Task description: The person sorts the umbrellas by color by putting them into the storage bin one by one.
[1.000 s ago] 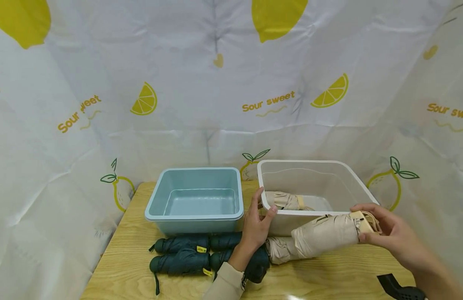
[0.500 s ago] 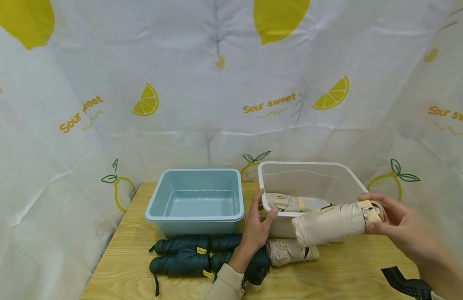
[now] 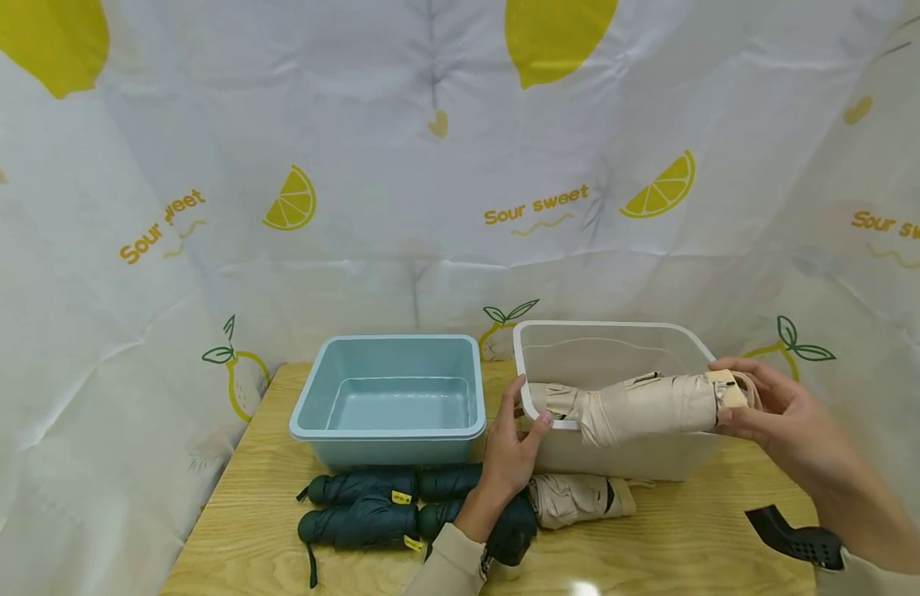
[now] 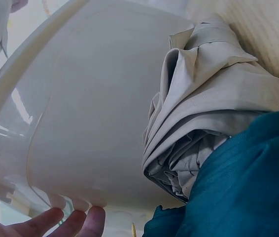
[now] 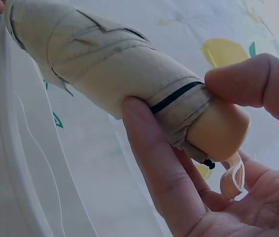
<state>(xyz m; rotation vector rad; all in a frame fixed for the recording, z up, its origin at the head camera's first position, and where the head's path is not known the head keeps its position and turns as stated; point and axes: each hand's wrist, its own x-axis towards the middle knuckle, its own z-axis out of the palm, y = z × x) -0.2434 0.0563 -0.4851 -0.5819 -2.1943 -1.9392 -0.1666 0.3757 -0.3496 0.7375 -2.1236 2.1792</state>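
Note:
My right hand [image 3: 783, 418] grips a folded beige umbrella [image 3: 646, 406] by its pale handle end, thumb and fingers on either side in the right wrist view. The umbrella lies roughly level above the front rim of the white plastic bin [image 3: 616, 462]. My left hand [image 3: 508, 455] holds that bin at its front left corner; in the left wrist view the fingertips [image 4: 92, 219] touch its wall. Inside the bin, partly hidden, is another beige umbrella [image 3: 551, 397]. One more beige umbrella [image 3: 579, 501] rests on the table before the bin.
A light blue bin [image 3: 389, 451] stands left of the white one, with nothing seen inside. Several dark green folded umbrellas [image 3: 374, 526] lie in front of it on the wooden table [image 3: 237, 513], partly behind my left forearm. A lemon-print curtain [image 3: 400, 207] encloses the back and sides.
My right hand has lifted the beige umbrella from before the white bin up to its front rim, uncovering the beige umbrella on the table. My left hand has stayed at the bin's corner.

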